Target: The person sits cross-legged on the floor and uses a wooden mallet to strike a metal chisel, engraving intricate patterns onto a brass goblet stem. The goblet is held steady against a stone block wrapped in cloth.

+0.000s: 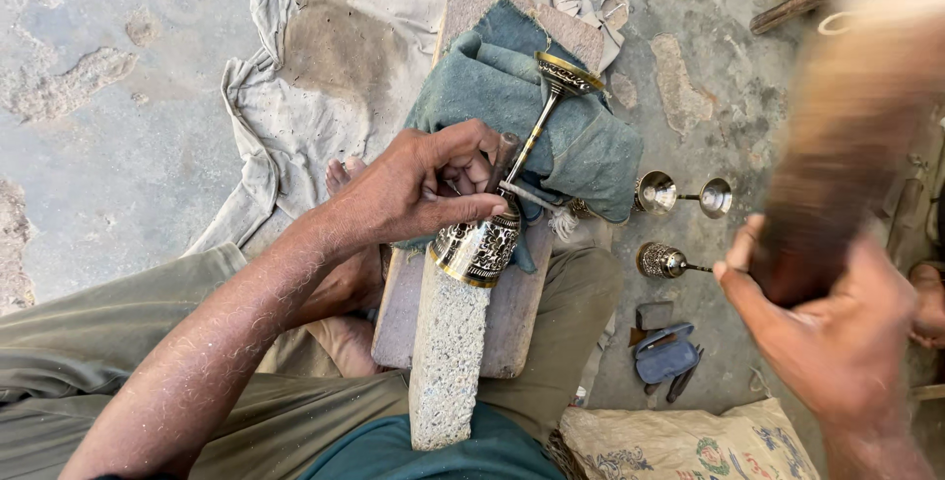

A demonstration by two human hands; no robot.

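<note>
Shiny engraved metal goblet, soft teal cloth, rough speckled stone bar, matt wooden board.

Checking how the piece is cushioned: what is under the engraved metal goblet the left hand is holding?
The goblet lies on a folded blue-green cloth over a wooden board; its cup sits at a rough stone bar. The left hand covers where they meet.

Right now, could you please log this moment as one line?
left hand: holds punch on goblet | right hand: raised with mallet, blurred
</note>
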